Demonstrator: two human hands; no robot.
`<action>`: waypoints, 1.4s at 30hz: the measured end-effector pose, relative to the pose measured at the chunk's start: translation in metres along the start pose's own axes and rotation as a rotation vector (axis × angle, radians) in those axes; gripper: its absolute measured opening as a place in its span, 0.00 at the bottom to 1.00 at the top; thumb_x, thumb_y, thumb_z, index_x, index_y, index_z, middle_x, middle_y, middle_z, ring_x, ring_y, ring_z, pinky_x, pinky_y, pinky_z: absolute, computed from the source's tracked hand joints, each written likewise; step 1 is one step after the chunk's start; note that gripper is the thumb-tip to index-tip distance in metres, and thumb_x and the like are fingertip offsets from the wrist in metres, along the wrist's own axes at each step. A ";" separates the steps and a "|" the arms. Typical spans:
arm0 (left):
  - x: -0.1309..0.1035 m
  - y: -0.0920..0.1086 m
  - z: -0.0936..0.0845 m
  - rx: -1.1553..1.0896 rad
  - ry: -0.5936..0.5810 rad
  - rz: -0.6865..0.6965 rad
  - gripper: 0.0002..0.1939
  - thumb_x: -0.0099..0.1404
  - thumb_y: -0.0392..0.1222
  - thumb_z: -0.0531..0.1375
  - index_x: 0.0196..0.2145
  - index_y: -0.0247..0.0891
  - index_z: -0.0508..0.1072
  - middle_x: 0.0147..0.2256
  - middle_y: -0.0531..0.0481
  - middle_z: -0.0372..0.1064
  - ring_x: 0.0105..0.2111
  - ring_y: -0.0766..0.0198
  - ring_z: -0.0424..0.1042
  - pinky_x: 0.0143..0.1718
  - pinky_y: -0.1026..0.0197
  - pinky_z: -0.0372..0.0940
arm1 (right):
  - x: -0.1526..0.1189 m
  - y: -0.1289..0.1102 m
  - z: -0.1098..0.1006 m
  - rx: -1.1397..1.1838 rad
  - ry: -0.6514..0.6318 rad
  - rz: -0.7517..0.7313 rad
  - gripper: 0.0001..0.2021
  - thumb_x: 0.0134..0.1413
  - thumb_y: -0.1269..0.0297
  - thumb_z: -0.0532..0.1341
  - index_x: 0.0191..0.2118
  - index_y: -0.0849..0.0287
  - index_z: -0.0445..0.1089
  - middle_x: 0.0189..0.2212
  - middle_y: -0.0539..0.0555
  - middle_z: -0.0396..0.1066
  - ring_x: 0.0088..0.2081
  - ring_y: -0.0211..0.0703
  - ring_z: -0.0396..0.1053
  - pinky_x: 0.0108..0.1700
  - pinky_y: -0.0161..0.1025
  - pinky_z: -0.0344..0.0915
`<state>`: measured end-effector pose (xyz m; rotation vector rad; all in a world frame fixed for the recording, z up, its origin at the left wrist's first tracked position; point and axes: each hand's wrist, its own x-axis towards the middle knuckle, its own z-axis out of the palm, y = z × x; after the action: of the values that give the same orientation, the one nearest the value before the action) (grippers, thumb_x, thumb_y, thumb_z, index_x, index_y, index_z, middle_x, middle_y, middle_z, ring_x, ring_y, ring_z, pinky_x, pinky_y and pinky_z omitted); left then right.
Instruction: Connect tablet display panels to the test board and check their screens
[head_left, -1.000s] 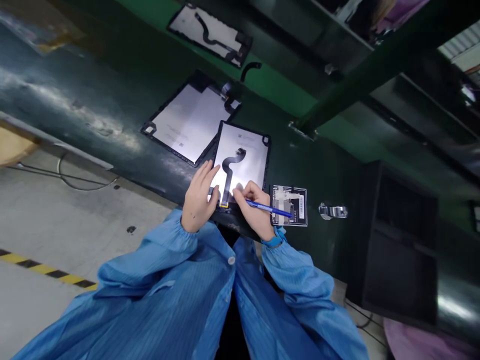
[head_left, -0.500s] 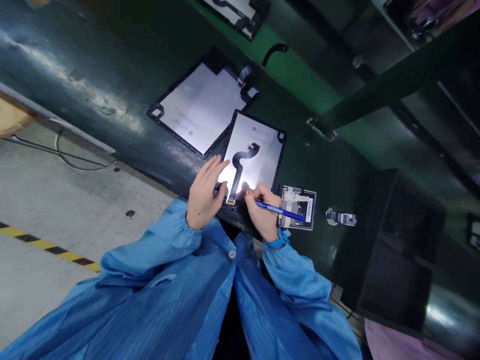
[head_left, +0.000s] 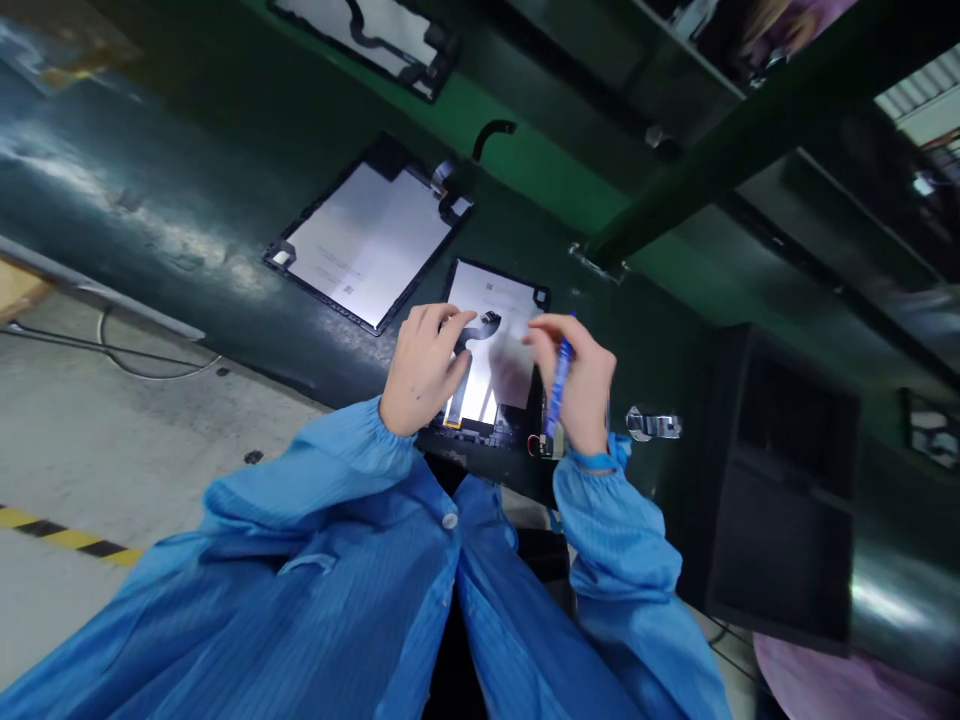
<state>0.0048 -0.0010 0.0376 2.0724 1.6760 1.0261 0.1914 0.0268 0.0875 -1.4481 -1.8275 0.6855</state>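
Observation:
A silvery display panel (head_left: 504,290) with a dark frame lies in front of me. Across it runs a black curved flex cable (head_left: 482,331). My left hand (head_left: 426,365) rests over the panel's left side, its fingers apart and fingertips at the cable. Above the panel's right side is my right hand (head_left: 576,375), somewhat blurred, with a blue pen (head_left: 559,390) held in it. A small circuit board (head_left: 549,443) lies partly hidden under that hand.
Another display panel (head_left: 367,240) lies to the upper left, and a third (head_left: 375,40) is farther back. A shiny metal clip (head_left: 654,425) sits on the green table (head_left: 315,345). Black trays (head_left: 784,540) stand at the right, below a green post (head_left: 697,170).
My right hand has lifted off the panel's lower edge and moved right and up with the pen, which has turned more upright. My left hand has shifted slightly over the cable. The view has shifted.

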 end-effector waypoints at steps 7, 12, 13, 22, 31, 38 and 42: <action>0.021 -0.004 0.018 0.075 -0.137 -0.064 0.15 0.67 0.40 0.59 0.50 0.33 0.73 0.45 0.37 0.73 0.46 0.44 0.69 0.47 0.44 0.64 | 0.036 0.022 0.035 -0.310 -0.148 -0.138 0.10 0.62 0.57 0.61 0.34 0.57 0.73 0.28 0.52 0.71 0.31 0.42 0.68 0.37 0.40 0.59; 0.024 0.006 0.010 -0.281 -0.019 -0.037 0.08 0.67 0.40 0.60 0.41 0.40 0.78 0.40 0.47 0.79 0.43 0.53 0.73 0.47 0.50 0.66 | 0.018 0.004 0.009 -0.020 -0.093 -0.057 0.12 0.63 0.53 0.60 0.34 0.55 0.71 0.24 0.47 0.67 0.26 0.35 0.62 0.32 0.36 0.57; 0.024 0.010 0.006 -0.333 0.002 -0.009 0.07 0.67 0.41 0.60 0.38 0.41 0.79 0.37 0.49 0.80 0.41 0.55 0.73 0.47 0.50 0.66 | 0.013 0.000 0.002 0.093 -0.133 0.000 0.13 0.62 0.51 0.61 0.34 0.55 0.71 0.22 0.45 0.64 0.24 0.34 0.59 0.30 0.35 0.55; 0.025 0.030 -0.038 -0.803 -0.521 -0.002 0.05 0.62 0.42 0.65 0.33 0.43 0.83 0.33 0.49 0.81 0.35 0.57 0.78 0.40 0.55 0.73 | -0.026 -0.010 -0.034 0.639 -0.527 0.231 0.16 0.61 0.49 0.62 0.33 0.58 0.67 0.18 0.41 0.52 0.19 0.29 0.47 0.22 0.31 0.45; 0.039 0.047 -0.026 -1.006 -0.810 -0.284 0.08 0.51 0.43 0.74 0.32 0.44 0.84 0.28 0.49 0.79 0.29 0.55 0.80 0.35 0.54 0.78 | -0.035 0.007 -0.048 0.460 -0.346 -0.067 0.12 0.62 0.52 0.62 0.35 0.56 0.72 0.22 0.45 0.65 0.21 0.31 0.58 0.25 0.32 0.56; 0.036 0.055 -0.013 -1.064 -0.895 -0.331 0.08 0.52 0.40 0.73 0.33 0.44 0.84 0.30 0.49 0.80 0.33 0.56 0.80 0.40 0.55 0.77 | -0.033 0.013 -0.061 0.462 -0.369 -0.194 0.14 0.60 0.51 0.63 0.31 0.56 0.74 0.26 0.49 0.74 0.26 0.35 0.69 0.31 0.34 0.64; 0.027 0.062 -0.012 -0.980 -0.695 -0.340 0.09 0.52 0.42 0.73 0.33 0.42 0.83 0.29 0.50 0.79 0.32 0.56 0.80 0.40 0.54 0.77 | -0.040 0.025 -0.064 0.407 -0.246 -0.154 0.09 0.61 0.57 0.64 0.33 0.55 0.75 0.26 0.47 0.72 0.25 0.33 0.66 0.31 0.34 0.63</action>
<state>0.0439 0.0038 0.0932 1.2088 0.8405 0.6676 0.2621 -0.0071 0.1004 -0.9820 -1.8211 1.1203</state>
